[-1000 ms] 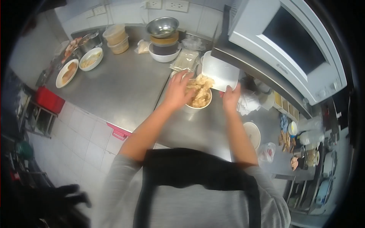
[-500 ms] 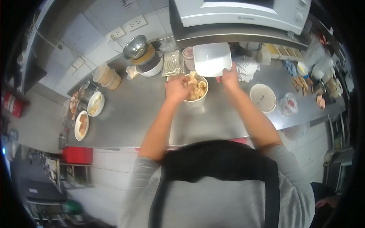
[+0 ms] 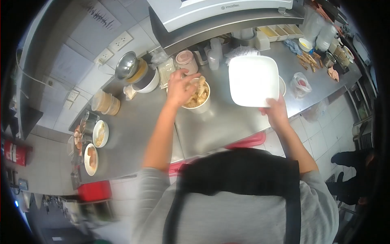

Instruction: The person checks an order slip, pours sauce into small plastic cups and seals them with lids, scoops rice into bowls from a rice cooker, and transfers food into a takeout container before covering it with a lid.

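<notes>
My left hand [image 3: 180, 87] is at the left rim of a white paper tub [image 3: 202, 108], its fingers apart and bent over the top. Golden-brown fried pieces [image 3: 198, 96] fill the tub, and one tall piece sticks up beside my fingertips. With my right hand [image 3: 276, 112] I grip a white square dish [image 3: 254, 81] by its near right corner, raised over the counter and tilted toward me. No food shows on the dish. Behind it, a round pale lid [image 3: 283, 86] is mostly hidden.
Bowls of food [image 3: 100, 134] and stacked plastic tubs [image 3: 106, 102] stand on the left of the steel counter [image 3: 142, 122]. A pink-lidded container [image 3: 186, 61] is behind the paper tub. An oven [image 3: 227, 10] sits on the shelf above. Another person's legs [image 3: 353, 175] show at right.
My right hand has brought the square dish nearer and to the right, over the round lid. My left hand has lifted slightly off the fried pieces. The view has turned.
</notes>
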### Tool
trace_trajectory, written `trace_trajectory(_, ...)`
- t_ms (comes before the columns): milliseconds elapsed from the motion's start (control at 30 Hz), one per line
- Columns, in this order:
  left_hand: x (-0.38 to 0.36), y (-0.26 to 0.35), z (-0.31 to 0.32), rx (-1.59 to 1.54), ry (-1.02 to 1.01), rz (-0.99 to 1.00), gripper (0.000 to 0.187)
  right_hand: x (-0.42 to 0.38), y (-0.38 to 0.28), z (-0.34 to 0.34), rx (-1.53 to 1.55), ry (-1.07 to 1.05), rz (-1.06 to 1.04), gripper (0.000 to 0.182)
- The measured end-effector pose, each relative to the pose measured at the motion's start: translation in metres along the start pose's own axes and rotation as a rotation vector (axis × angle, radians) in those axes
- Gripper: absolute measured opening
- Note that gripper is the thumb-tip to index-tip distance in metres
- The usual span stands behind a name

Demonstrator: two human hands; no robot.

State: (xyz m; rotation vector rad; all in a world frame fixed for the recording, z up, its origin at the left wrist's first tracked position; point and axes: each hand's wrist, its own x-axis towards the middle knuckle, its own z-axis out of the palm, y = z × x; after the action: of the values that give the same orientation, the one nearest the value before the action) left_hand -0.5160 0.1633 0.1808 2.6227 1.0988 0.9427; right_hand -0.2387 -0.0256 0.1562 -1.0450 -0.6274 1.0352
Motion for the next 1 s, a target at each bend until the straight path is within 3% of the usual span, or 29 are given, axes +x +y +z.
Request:
trace_trajectory(33,0.001,0.006,0.002,0.119,-0.056,0.072,0.025,-0.010,-0.002,-0.004,-0.015,0.042,0.025,0.041)
trace_trajectory(133,0.003,-0.005,0.006,0.292,-0.235,-0.048,0.023,-0.035,-0.004,-0.017,-0.047,0.133,0.075,0.039)
trace_trajectory(233,0.007,-0.014,0.004,0.272,-0.345,-0.190,0.021,-0.050,-0.003,-0.028,-0.060,0.175,0.072,0.038)
trace_trajectory(333,0.012,-0.037,0.008,0.055,-0.265,-0.110,0.024,-0.056,0.003,-0.044,-0.064,0.179,0.098,0.040)
trace_trajectory(433,0.021,-0.032,0.006,0.073,-0.365,-0.239,0.028,-0.067,-0.002,-0.048,-0.093,0.238,0.117,0.043)
trace_trajectory(533,0.016,-0.038,0.005,0.178,-0.369,-0.034,0.026,-0.075,-0.005,-0.054,-0.084,0.284,0.097,0.045)
trace_trajectory(633,-0.005,-0.059,0.008,-0.028,0.166,-0.087,0.022,-0.083,-0.013,-0.059,-0.057,0.294,0.093,0.046)
trace_trajectory(700,-0.029,-0.054,-0.007,-0.118,0.031,-0.666,0.022,-0.087,-0.014,-0.069,-0.004,0.292,0.105,0.046)
trace_trajectory(867,-0.090,-0.028,0.020,-0.129,0.120,-0.398,0.021,-0.101,-0.024,-0.091,-0.002,0.292,0.170,0.044)
trace_trajectory(1000,-0.096,-0.018,0.022,0.224,0.279,-0.467,0.024,-0.103,-0.019,-0.126,0.026,0.251,0.225,0.041)
